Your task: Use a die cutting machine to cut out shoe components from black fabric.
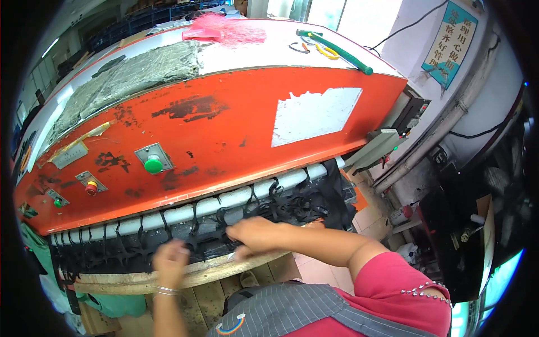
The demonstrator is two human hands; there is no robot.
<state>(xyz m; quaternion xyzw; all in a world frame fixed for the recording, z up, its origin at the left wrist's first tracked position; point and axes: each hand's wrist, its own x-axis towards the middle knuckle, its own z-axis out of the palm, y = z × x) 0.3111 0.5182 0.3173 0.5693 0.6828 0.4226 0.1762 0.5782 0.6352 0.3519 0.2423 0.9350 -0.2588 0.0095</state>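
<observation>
A mass of black fabric strips, with cut-out gaps between them, lies along the narrow bed of an orange machine. Several strips run up over a long white roller behind the bed. My left hand is over the front of the strips, above the wooden front edge; motion blurs its fingers, so its grip does not show. Farther right, my right hand reaches in with curled fingers, its fingertips right at the strips. Whatever lies between those fingers is hidden. Thicker black fabric bunches at the roller's right end.
The orange machine panel rises behind the roller, carrying a green button and a red button. On top lie a pink brush and a green-handled hammer. Green cloth hangs below the wooden edge.
</observation>
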